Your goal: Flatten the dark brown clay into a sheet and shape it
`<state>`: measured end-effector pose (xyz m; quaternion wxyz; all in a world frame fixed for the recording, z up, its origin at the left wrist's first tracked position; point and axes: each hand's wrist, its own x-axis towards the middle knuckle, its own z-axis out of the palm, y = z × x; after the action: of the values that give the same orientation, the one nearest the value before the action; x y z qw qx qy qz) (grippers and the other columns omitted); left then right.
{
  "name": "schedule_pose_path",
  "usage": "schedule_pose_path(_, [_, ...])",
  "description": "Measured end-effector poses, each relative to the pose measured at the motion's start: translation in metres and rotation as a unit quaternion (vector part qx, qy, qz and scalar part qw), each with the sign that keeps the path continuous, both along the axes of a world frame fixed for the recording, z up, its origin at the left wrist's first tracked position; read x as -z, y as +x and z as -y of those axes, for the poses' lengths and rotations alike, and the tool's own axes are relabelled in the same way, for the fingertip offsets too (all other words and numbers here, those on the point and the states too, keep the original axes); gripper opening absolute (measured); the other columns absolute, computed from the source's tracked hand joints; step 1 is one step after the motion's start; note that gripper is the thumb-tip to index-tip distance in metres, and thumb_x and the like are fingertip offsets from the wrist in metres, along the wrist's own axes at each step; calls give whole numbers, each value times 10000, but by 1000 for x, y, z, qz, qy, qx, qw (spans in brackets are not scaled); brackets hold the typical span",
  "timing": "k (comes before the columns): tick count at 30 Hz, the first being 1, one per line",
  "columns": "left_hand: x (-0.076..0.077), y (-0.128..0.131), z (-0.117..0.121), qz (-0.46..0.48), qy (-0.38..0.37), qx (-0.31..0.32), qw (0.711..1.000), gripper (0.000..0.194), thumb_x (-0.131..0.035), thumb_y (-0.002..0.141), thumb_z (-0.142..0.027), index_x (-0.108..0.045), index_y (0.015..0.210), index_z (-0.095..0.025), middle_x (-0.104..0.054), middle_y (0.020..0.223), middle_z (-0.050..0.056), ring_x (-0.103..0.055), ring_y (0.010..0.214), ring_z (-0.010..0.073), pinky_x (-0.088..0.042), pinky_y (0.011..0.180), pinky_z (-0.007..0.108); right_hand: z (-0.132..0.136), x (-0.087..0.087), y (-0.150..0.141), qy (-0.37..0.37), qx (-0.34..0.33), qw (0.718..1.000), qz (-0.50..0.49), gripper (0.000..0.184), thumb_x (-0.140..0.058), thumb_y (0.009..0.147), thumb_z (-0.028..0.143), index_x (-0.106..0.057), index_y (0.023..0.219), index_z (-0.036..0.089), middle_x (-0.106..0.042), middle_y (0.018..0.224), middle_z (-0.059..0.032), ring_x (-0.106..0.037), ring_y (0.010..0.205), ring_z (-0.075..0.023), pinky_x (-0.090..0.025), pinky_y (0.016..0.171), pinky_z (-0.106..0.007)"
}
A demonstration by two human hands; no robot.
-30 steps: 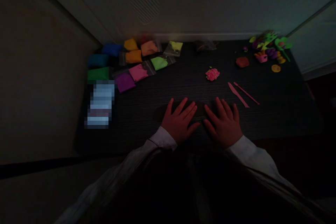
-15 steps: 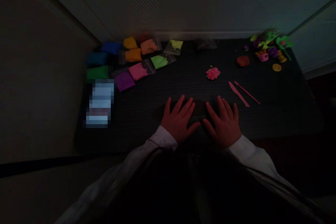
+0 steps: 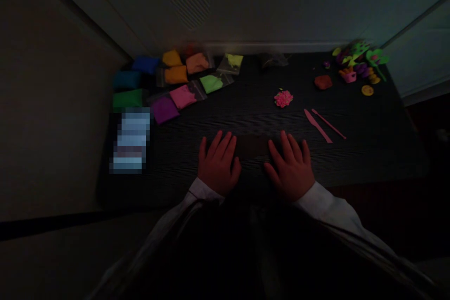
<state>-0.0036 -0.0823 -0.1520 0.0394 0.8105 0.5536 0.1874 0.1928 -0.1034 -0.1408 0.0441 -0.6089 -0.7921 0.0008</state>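
Note:
A flat, dark brown strip (image 3: 252, 146), probably clay, lies across the black table between my two hands; the dim light blurs its edges. My left hand (image 3: 218, 164) rests palm down at its left end, fingers stretched out and covering part of it. At the other end my right hand (image 3: 291, 166) lies palm down too, fingers spread, the fingertips by the strip. Beyond the right hand lie a pink plastic knife (image 3: 318, 125) and a thin pink stick tool (image 3: 328, 123). A pink flower-like clay piece (image 3: 283, 98) sits farther back.
Bags of coloured clay, among them a purple one (image 3: 166, 110) and a green one (image 3: 128, 99), line the back left. A phone (image 3: 131, 140) with a blurred screen lies at left. Reddish clay (image 3: 323, 82) and small colourful clay figures (image 3: 360, 63) stand back right, before a pale door (image 3: 298, 14).
My left hand has slid left along the strip, uncovering more of its middle. My right hand has stayed nearly in place. The whole view has shifted slightly.

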Motion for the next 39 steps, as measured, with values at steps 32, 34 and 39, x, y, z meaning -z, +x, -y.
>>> schedule_pose_path(32, [14, -62, 9, 65, 14, -101, 993, 391, -443, 803, -226, -480, 1192, -230, -500, 1245, 81, -381, 1221, 248, -287, 1012, 487, -2, 0, -21, 6, -8, 1000, 9, 617, -385, 813, 520, -330, 1321, 174, -180, 1432, -175, -160, 1309, -311, -131, 1020, -546])
schedule_pose_path(34, [14, -62, 9, 66, 17, -103, 992, 375, -448, 801, -229, -496, 1173, -236, -504, 1237, 75, -381, 1219, 252, -290, 1009, 493, -3, 0, -24, 10, -11, 1000, 7, 637, -379, 810, 534, -317, 1328, 167, -175, 1432, -180, -143, 1313, -314, -124, 1020, -549])
schedule_pose_path(39, [15, -63, 9, 70, 18, -102, 992, 362, -444, 802, -227, -508, 1158, -225, -502, 1239, 72, -380, 1219, 242, -292, 1013, 481, -6, 2, -30, -2, -14, 1000, 12, 636, -341, 822, 538, -336, 1318, 141, -193, 1431, -165, -148, 1313, -302, -103, 1031, -538])
